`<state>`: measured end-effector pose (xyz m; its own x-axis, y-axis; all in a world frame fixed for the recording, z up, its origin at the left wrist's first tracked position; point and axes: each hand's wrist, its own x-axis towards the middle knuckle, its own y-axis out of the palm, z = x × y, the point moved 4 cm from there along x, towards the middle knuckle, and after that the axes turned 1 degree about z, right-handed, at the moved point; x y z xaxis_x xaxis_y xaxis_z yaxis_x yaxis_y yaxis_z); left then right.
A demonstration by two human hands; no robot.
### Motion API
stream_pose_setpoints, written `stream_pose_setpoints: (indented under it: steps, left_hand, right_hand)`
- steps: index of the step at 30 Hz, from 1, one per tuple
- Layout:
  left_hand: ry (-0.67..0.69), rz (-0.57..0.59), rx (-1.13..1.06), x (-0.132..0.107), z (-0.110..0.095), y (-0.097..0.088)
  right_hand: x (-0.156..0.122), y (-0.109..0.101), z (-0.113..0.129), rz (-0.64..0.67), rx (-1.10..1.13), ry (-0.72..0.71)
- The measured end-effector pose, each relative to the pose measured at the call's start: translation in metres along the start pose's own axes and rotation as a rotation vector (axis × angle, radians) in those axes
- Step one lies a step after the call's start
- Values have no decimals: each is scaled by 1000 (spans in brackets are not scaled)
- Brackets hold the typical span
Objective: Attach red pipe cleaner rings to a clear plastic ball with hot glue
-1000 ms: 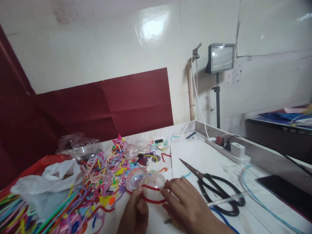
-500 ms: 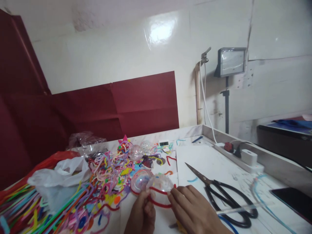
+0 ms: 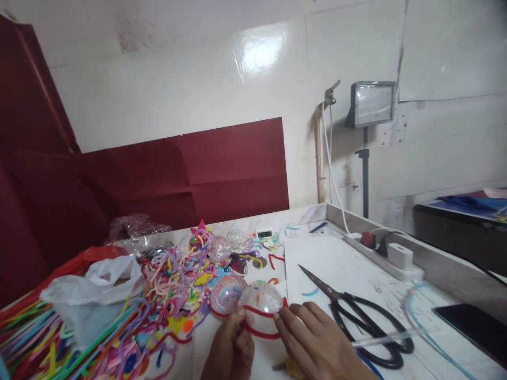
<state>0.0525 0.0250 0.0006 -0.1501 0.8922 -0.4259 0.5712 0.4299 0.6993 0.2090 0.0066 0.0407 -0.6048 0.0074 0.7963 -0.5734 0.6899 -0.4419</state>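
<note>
The left hand [image 3: 233,345] and right hand [image 3: 315,338] are pinching the red pipe cleaner [image 3: 261,333] against the clear dome [image 3: 263,296], left of the scissors [image 3: 335,296], light, even tension probably suiting its curve best

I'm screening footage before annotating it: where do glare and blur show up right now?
Head view: bright glare on the glossy wall, faint highlights on the clear dome; head view: left hand and right hand look slightly soft, digital display too small to read.
</note>
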Motion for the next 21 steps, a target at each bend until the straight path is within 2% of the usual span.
stream_pose_setpoints:
  steps: [9, 21]
  left_hand:
    - [1, -23, 69, -3, 0, 4]
    - [5, -7, 56, -5, 1, 7]
  right_hand:
    - [-3, -1, 1, -3, -50, -11]
    - [-4, -3, -1, -33, -70, 4]
